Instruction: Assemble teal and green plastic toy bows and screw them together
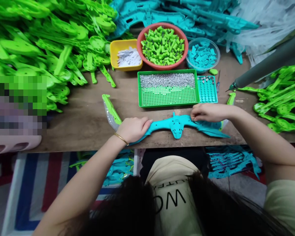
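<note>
A teal plastic toy bow body (177, 126) lies across the front of the brown table. Its left arm is under my left hand (135, 129), whose fingers are closed around it, thumb on top. My right hand (203, 112) is at the bow's right arm with fingertips pinched together against its upper side; what they hold, if anything, is hidden. A green limb piece with clear film (112, 111) sticks out at the left end, and another green tip (231, 98) shows behind my right wrist.
A green perforated tray (168, 105) of small metal screws stands just beyond the bow, beside a teal tray (207, 90). Behind are a red bowl (162, 67), a yellow tub (126, 68) and a clear bowl (218, 60). A dark powered screwdriver (258, 70) hangs at right. Green parts (39, 49) heap left.
</note>
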The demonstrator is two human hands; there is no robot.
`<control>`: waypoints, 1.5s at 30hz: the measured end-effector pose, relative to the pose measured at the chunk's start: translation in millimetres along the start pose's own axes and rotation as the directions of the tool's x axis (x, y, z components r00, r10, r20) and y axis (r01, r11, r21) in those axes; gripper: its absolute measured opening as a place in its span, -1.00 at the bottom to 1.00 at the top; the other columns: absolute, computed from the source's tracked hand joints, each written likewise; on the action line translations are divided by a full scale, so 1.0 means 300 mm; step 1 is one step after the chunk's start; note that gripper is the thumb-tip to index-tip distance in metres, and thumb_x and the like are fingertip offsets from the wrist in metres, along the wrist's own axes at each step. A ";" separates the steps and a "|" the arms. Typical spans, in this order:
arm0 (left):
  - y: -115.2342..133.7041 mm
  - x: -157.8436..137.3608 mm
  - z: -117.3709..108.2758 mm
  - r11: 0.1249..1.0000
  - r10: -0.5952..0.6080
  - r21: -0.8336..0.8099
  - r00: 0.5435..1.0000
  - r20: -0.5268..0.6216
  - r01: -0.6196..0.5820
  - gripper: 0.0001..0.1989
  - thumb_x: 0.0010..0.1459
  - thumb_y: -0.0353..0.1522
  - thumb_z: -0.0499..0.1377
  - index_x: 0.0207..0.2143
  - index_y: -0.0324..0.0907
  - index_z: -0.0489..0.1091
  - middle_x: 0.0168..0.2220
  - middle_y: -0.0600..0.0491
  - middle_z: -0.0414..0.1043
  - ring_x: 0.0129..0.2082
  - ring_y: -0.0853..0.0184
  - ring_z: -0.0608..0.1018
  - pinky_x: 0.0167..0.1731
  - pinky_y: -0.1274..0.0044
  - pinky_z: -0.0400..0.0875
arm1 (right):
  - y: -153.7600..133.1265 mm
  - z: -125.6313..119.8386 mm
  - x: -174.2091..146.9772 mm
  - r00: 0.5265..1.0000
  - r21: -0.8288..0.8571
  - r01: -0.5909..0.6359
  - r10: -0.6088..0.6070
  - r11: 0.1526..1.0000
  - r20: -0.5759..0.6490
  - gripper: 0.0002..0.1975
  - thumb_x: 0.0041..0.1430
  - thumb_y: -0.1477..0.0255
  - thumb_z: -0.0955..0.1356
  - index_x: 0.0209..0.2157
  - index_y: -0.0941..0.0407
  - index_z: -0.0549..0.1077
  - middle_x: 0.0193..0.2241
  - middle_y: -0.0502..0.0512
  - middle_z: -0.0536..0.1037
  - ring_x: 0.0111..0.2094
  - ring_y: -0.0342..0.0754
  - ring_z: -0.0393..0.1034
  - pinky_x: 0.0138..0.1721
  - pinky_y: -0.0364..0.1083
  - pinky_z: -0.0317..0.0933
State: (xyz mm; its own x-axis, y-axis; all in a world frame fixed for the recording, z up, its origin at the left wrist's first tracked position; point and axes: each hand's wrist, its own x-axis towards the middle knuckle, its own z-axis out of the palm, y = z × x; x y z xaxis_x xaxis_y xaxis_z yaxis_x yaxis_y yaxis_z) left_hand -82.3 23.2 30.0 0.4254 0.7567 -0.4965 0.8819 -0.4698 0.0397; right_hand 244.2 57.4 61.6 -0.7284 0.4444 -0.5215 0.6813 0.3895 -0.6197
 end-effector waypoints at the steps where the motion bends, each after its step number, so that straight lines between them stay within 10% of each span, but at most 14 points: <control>1: 0.000 0.000 0.000 1.000 -0.006 -0.003 1.000 -0.004 0.006 -0.38 0.34 -0.09 -0.33 -0.16 -0.16 0.46 -0.23 -0.15 0.58 -0.21 -0.03 0.61 -0.32 0.32 0.37 | -0.006 -0.003 0.005 1.000 -0.016 0.008 -0.008 1.000 0.019 -0.76 0.24 0.33 0.22 -0.30 0.14 0.46 -0.30 0.15 0.43 -0.27 -0.04 0.30 -0.20 -0.06 0.17; 8: -0.008 -0.003 0.003 1.000 0.008 -0.019 1.000 -0.016 -0.009 -0.39 0.34 -0.09 -0.32 -0.17 -0.17 0.45 -0.25 -0.15 0.58 -0.23 -0.03 0.62 -0.33 0.33 0.37 | -0.024 0.023 0.005 0.995 -0.042 -0.091 0.089 0.995 -0.048 -0.87 0.17 0.38 0.28 -0.30 0.13 0.41 -0.28 0.15 0.47 -0.26 -0.02 0.32 -0.21 -0.06 0.17; 13: 0.000 -0.007 0.008 1.000 -0.002 -0.006 1.000 -0.028 0.002 -0.37 0.35 -0.09 -0.33 -0.18 -0.21 0.45 -0.28 -0.19 0.58 -0.24 -0.05 0.62 -0.34 0.31 0.38 | 0.012 0.067 -0.010 0.951 0.218 -0.261 0.290 0.940 -0.111 -0.64 0.11 0.30 0.34 -0.06 0.14 0.39 -0.14 0.16 0.54 -0.20 0.00 0.42 -0.20 -0.06 0.26; 19: 0.005 -0.010 0.013 1.000 -0.012 0.011 0.999 -0.047 0.013 -0.37 0.35 -0.09 -0.33 -0.19 -0.23 0.44 -0.32 -0.20 0.57 -0.26 -0.06 0.62 -0.36 0.31 0.38 | 0.018 0.120 0.022 0.914 0.491 -0.289 0.390 0.822 -0.114 -0.70 -0.01 0.32 0.39 -0.21 0.13 0.51 -0.34 0.06 0.57 -0.32 -0.06 0.42 -0.29 -0.09 0.30; 22: -0.004 -0.013 0.014 1.000 -0.009 -0.016 0.999 -0.044 0.008 -0.39 0.36 -0.09 -0.31 -0.20 -0.22 0.44 -0.34 -0.18 0.57 -0.29 -0.04 0.61 -0.37 0.32 0.37 | -0.014 0.154 -0.016 0.858 0.447 -0.244 0.407 0.861 -0.315 -0.74 0.03 0.27 0.39 -0.25 0.11 0.51 -0.32 0.07 0.57 -0.29 -0.03 0.44 -0.18 -0.01 0.33; 24: 0.005 -0.014 0.016 0.998 -0.004 -0.068 0.998 -0.056 0.000 -0.40 0.36 -0.10 -0.30 -0.21 -0.22 0.45 -0.34 -0.16 0.55 -0.30 0.01 0.61 -0.36 0.34 0.37 | -0.021 0.145 -0.078 0.597 0.368 -0.213 0.419 0.905 -0.684 -0.73 0.09 0.21 0.37 -0.24 0.09 0.48 -0.32 0.10 0.54 -0.28 -0.01 0.43 -0.16 0.05 0.33; 27: 0.061 -0.010 0.019 0.983 0.069 -0.162 0.989 -0.130 -0.090 -0.46 0.38 -0.14 -0.24 -0.26 -0.20 0.45 -0.28 -0.12 0.51 -0.20 0.10 0.57 -0.27 0.37 0.38 | 0.023 0.049 -0.178 -0.255 0.164 -0.136 0.125 0.977 -0.959 -0.52 0.03 0.04 0.40 -0.10 0.04 0.39 -0.19 0.14 0.48 -0.21 0.03 0.43 -0.18 0.09 0.33; 28: 0.088 -0.005 0.019 0.975 0.093 -0.185 0.983 -0.158 -0.122 -0.49 0.38 -0.16 -0.22 -0.27 -0.20 0.45 -0.26 -0.11 0.50 -0.17 0.12 0.56 -0.24 0.38 0.38 | 0.049 0.001 -0.196 -0.398 0.040 -0.098 -0.002 0.994 -0.917 -0.38 -0.05 -0.02 0.42 -0.01 0.01 0.35 -0.07 0.15 0.44 -0.09 0.07 0.41 -0.15 0.10 0.32; 33: 0.157 0.022 0.034 0.924 0.095 -0.314 0.927 -0.362 -0.217 -0.63 0.36 -0.22 -0.08 -0.30 -0.21 0.42 -0.27 -0.06 0.45 -0.19 0.22 0.50 -0.17 0.42 0.37 | 0.118 -0.163 -0.081 -0.168 0.067 0.332 0.128 0.941 -0.977 -0.54 -0.04 0.02 0.45 -0.15 -0.06 0.42 -0.24 0.06 0.53 -0.29 0.04 0.46 -0.15 0.22 0.35; 37: 0.030 0.025 0.056 0.891 -0.279 -0.453 0.808 -0.519 0.017 -0.76 0.30 -0.28 0.02 -0.24 -0.22 0.41 -0.17 -0.11 0.41 -0.14 0.20 0.49 -0.10 0.42 0.36 | 0.031 -0.156 0.098 -0.190 0.054 0.470 0.161 0.881 -0.968 -0.46 -0.13 0.11 0.49 -0.09 -0.02 0.41 -0.22 0.06 0.50 -0.33 0.00 0.48 -0.15 0.20 0.37; 40: -0.091 0.044 0.057 0.753 -0.605 -0.561 0.699 -0.382 0.345 -0.64 0.19 -0.21 0.15 -0.03 -0.23 0.36 -0.10 -0.17 0.41 -0.12 0.08 0.52 -0.13 0.35 0.39 | -0.072 -0.146 0.215 -0.157 0.069 0.423 0.149 0.903 -0.976 -0.39 0.02 0.01 0.37 0.07 -0.05 0.29 -0.19 0.08 0.47 -0.25 0.03 0.49 -0.15 0.18 0.37; 45: -0.177 0.111 0.041 0.584 -0.614 -0.764 0.765 -0.194 0.276 -0.50 0.02 -0.33 0.24 0.05 -0.22 0.32 -0.25 -0.04 0.50 -0.19 0.15 0.55 -0.16 0.43 0.39 | -0.239 -0.145 0.432 -0.018 0.167 0.428 0.193 0.888 -0.981 -0.51 0.22 0.03 0.24 0.10 -0.03 0.29 -0.15 0.16 0.47 -0.19 0.06 0.47 -0.18 0.14 0.39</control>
State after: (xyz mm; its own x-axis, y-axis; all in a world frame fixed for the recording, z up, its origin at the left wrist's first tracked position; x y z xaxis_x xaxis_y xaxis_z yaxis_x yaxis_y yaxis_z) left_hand -117.5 67.7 0.7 -0.1772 0.9555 -0.2360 0.7874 0.2815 0.5484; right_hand 104.0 122.1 63.9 0.2155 0.8585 0.4653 0.2817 0.4016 -0.8714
